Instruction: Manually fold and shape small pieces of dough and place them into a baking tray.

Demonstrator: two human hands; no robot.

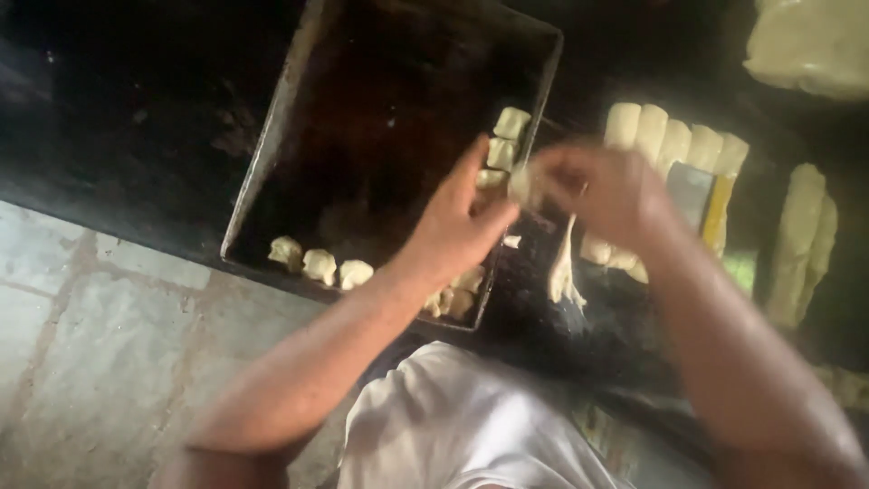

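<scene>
Over dark tray [272, 136], left hand [457, 222] and right hand [602, 190] pinch one dough piece [520, 186]. Shaping step, likely. Next needs a free slot at 12 o'clock beside placed pieces [502, 149].

We pinch a small pale dough piece [520, 184] between both hands above the right edge of a dark metal baking tray [272, 136]. A thin dough strip [563, 263] hangs below it.

You're standing over a dark, almost black worktop [118, 109] that's filling the top of the frame, with pale stone floor slabs [100, 344] showing lower left; light's looking pretty dim.
</scene>
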